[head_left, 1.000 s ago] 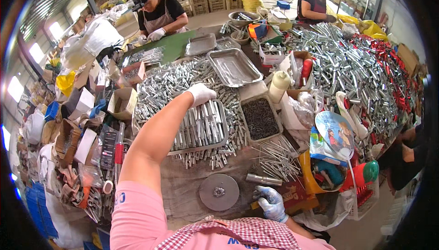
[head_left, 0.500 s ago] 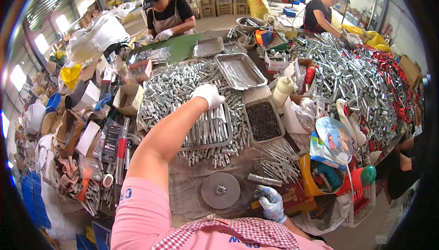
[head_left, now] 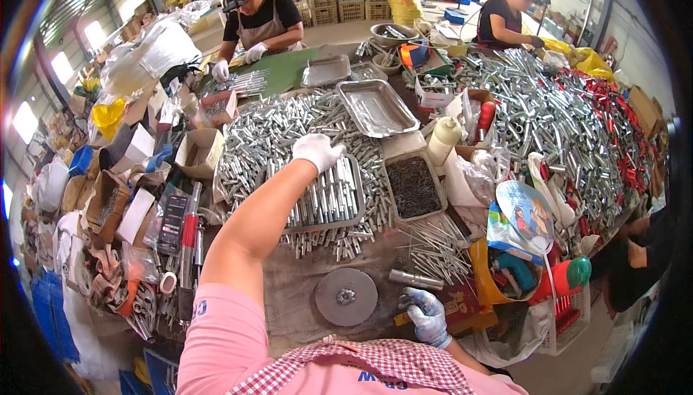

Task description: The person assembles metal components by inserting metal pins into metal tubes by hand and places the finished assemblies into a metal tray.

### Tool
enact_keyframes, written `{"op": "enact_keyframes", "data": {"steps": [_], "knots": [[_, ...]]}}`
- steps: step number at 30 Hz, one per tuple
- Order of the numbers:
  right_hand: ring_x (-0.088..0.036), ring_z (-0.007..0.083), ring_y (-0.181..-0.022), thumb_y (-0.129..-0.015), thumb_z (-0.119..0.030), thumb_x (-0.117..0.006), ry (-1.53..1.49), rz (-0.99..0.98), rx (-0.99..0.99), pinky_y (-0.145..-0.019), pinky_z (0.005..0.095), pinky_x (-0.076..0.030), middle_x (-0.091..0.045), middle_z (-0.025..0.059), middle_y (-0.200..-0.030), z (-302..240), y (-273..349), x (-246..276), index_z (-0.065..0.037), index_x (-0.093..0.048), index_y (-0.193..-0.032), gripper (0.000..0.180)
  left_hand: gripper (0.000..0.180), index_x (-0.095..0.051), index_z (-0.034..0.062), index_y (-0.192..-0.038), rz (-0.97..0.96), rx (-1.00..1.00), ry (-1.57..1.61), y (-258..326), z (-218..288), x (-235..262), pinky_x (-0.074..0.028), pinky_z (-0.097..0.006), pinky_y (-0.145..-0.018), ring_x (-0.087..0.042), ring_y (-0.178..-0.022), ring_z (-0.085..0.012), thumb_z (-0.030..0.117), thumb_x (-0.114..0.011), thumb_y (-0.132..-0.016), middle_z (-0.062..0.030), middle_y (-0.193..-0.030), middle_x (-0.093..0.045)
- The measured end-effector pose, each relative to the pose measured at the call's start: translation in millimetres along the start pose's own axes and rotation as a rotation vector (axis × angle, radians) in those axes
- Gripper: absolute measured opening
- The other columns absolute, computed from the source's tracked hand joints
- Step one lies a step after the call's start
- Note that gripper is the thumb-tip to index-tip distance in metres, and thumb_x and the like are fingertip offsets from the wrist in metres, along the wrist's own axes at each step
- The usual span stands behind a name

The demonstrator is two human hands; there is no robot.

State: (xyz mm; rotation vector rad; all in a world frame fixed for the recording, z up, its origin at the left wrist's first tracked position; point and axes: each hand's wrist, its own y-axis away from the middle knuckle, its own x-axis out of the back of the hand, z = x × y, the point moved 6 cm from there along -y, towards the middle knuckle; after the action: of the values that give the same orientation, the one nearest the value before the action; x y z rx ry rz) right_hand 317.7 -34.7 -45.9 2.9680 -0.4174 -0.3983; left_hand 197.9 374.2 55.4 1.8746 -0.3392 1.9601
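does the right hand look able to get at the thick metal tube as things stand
Probably yes: the gloved right hand is just on the near side of the thick metal tube, with nothing apparent between them. The tube lies uncovered, though whether the hand already holds something is unclear.

Left fingers (head_left: 335, 154) reach over rods (head_left: 329, 198) in a tray (head_left: 362, 204)

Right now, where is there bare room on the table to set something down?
The bare table left of the grey disc, below the filled tray; a narrower strip lies between the disc and the right hand. Loose metal pieces crowd around the tray, by the left hand; thin rods and a thick tube crowd beyond the right hand.
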Motion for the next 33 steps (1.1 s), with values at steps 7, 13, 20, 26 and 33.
{"op": "enact_keyframes", "data": {"steps": [7,13,20,26,33], "knots": [[-0.059,0.0133,-0.093,-0.084,0.002,-0.052,-0.012,0.016,-0.008,-0.086,0.0273,-0.046,-0.061,0.0071,-0.105,0.7,-1.5,-0.6,0.003,-0.052,-0.12,0.035,0.06,-0.068,0.0034,-0.089,-0.006,-0.126,-0.03,8.6,-1.4,-3.9,-0.046,-0.042,-0.084,-0.061,-0.094,-0.0343,0.053,-0.034,-0.091,-0.0199,-0.093,-0.066],[-0.059,0.0141,-0.093,-0.085,0.002,-0.05,0.018,0.014,0.044,-0.085,0.0276,-0.046,-0.061,0.0076,-0.106,2.6,0.4,1.4,0.003,-0.053,-0.12,0.035,0.057,-0.068,0.0038,-0.09,-0.015,-0.162,-0.024,11.9,1.9,-1.8,-0.047,-0.042,-0.083,-0.061,-0.094,-0.0346,0.051,-0.036,-0.092,-0.0182,-0.093,-0.066],[-0.06,0.0152,-0.091,-0.083,0.0,-0.048,0.035,0.053,0.048,-0.084,0.0281,-0.047,-0.063,0.0083,-0.102,3.6,1.5,4.9,0.002,-0.055,-0.119,0.037,0.059,-0.065,0.0036,-0.092,-0.03,-0.208,0.055,12.0,-3.2,13.7,-0.046,-0.043,-0.081,-0.061,-0.091,-0.0375,0.052,-0.031,-0.094,-0.0224,-0.095,-0.063],[-0.06,0.0156,-0.092,-0.084,0.001,-0.049,0.061,0.018,0.084,-0.085,0.0281,-0.046,-0.062,0.0089,-0.105,-1.8,-1.1,-4.8,0.004,-0.054,-0.119,0.035,0.053,-0.063,0.0057,-0.088,0.29,-0.165,0.238,6.8,-85.4,47.4,-0.047,-0.045,-0.072,-0.059,-0.084,-0.0404,0.046,-0.03,-0.096,-0.024,-0.085,-0.062],[-0.058,0.0125,-0.091,-0.084,0.002,-0.05,0.09,0.035,0.088,-0.083,0.0257,-0.046,-0.06,0.0054,-0.104,1.3,-1.3,4.4,0.002,-0.054,-0.119,0.035,0.04,-0.064,0.0078,-0.092,0.153,-0.282,0.29,39.1,-13.4,37.5,-0.047,-0.045,-0.079,-0.06,-0.089,-0.0381,0.041,-0.04,-0.092,-0.0211,-0.091,-0.063]]}}
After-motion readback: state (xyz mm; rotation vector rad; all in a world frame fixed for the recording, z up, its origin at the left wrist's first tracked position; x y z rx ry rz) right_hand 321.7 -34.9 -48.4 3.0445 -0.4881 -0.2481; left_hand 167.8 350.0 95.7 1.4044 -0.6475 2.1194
